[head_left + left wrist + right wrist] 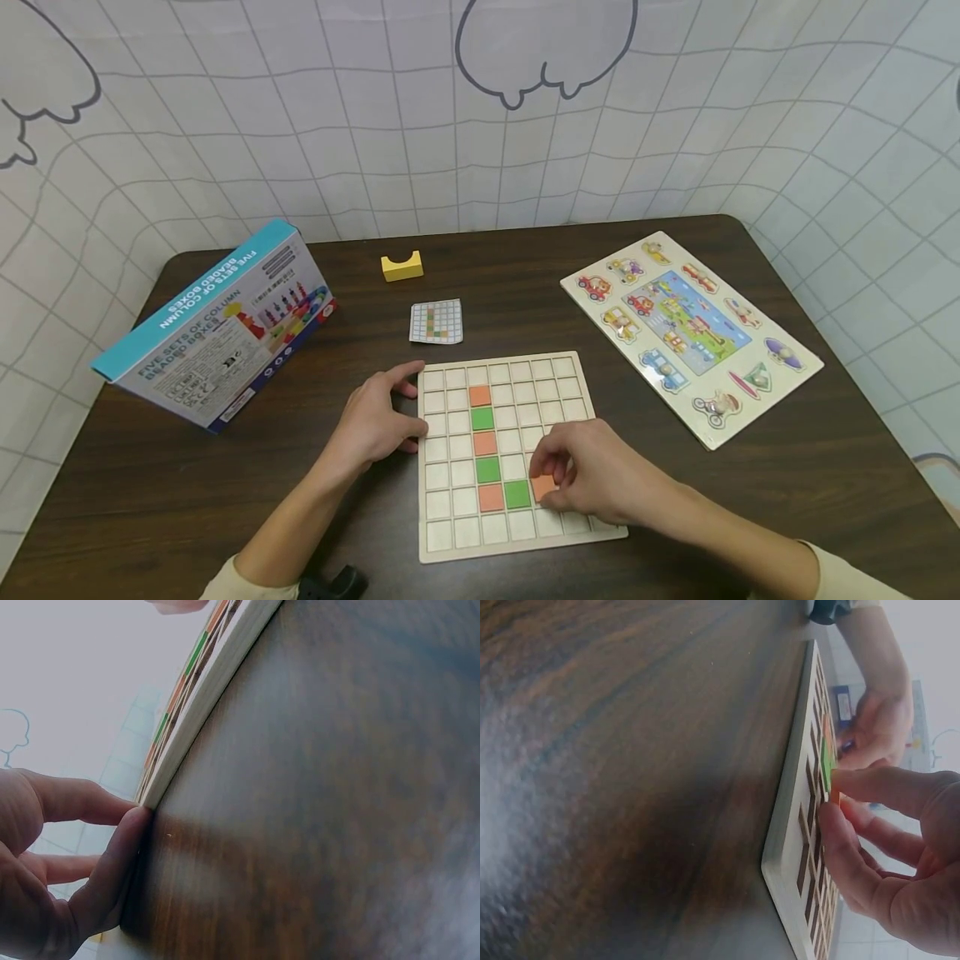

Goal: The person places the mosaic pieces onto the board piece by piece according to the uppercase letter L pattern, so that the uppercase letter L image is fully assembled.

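Observation:
A wooden grid board [457,531] lies on the table, with a column of orange and green square tiles and a green tile [517,494] to the right of its lowest orange one. My right hand [611,475] pinches an orange tile [543,486] between thumb and fingers, right beside that green tile. In the right wrist view the pinched orange tile [835,796] shows at the fingertips, low over the grid. My left hand [375,421] rests against the board's left edge, thumb and forefinger spread along it. In the left wrist view, fingertips [133,817] touch the board's side [202,705].
Behind the board lies a small pattern card [437,322] with a coloured grid, and beyond it a yellow arched block [402,267]. A blue-topped toy box [225,333] stands at left. A picture puzzle board [600,310] lies at right. Grid-patterned cloth hangs behind the table.

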A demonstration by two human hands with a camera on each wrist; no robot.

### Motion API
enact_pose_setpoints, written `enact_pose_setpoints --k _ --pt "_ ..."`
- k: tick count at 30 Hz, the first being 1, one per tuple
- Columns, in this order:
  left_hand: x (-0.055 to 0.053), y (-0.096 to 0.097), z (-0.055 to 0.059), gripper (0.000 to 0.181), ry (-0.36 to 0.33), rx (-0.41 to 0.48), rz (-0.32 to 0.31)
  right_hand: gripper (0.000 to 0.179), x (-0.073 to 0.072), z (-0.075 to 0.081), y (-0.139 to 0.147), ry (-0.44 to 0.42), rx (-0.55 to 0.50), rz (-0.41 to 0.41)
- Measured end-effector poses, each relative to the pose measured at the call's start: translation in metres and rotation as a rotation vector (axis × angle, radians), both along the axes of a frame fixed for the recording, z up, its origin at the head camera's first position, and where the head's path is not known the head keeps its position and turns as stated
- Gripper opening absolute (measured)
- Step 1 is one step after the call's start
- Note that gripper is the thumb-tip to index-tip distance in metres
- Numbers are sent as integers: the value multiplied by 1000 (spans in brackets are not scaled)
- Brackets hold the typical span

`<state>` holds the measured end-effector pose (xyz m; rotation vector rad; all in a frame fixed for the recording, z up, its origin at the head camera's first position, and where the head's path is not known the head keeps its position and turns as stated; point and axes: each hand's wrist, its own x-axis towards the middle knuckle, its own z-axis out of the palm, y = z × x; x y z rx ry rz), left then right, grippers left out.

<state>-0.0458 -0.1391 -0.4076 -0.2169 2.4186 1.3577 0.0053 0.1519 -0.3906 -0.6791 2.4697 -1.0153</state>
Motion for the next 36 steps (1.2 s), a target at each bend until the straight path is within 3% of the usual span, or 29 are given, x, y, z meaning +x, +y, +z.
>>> enact_pose_setpoints --k 36 --pt "0 -2 -1 85 -7 6 -3 24 -1 1 2 71 21 7"
